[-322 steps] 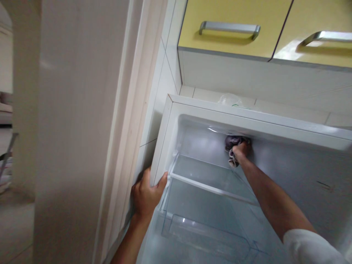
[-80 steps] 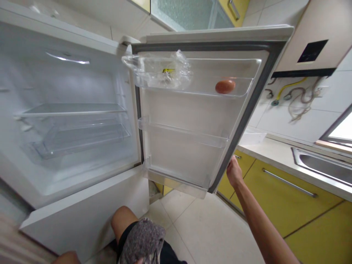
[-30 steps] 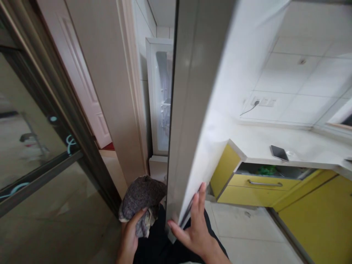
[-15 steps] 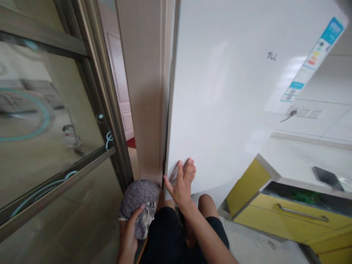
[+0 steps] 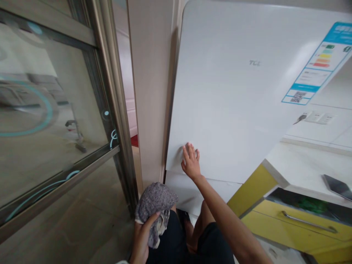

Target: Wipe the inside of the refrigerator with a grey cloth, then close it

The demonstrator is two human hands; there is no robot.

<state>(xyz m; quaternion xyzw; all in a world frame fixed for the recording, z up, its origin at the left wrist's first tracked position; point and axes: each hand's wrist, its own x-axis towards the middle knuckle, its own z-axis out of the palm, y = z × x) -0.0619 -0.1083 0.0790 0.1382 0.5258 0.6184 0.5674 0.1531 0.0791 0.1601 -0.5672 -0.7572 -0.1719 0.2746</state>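
The white fridge door [image 5: 233, 106] stands closed against the fridge body. My right hand [image 5: 190, 161] lies flat on its lower left corner, fingers spread and pointing up. My left hand [image 5: 144, 238] is low in the view, gripping a crumpled grey cloth [image 5: 154, 203] near my knees. An energy label [image 5: 316, 66] is stuck on the door's upper right.
A glass sliding door with a metal frame [image 5: 110, 91] fills the left. A beige door jamb [image 5: 150, 91] stands between it and the fridge. At right are a white counter [image 5: 305, 165] with a dark phone [image 5: 338, 186], yellow cabinets [image 5: 299, 227], and a wall socket [image 5: 316, 117].
The fridge door has swung fully closed under my right hand, which slid up the door. Earlier the fridge was open and my right hand wiped inside with the cloth.
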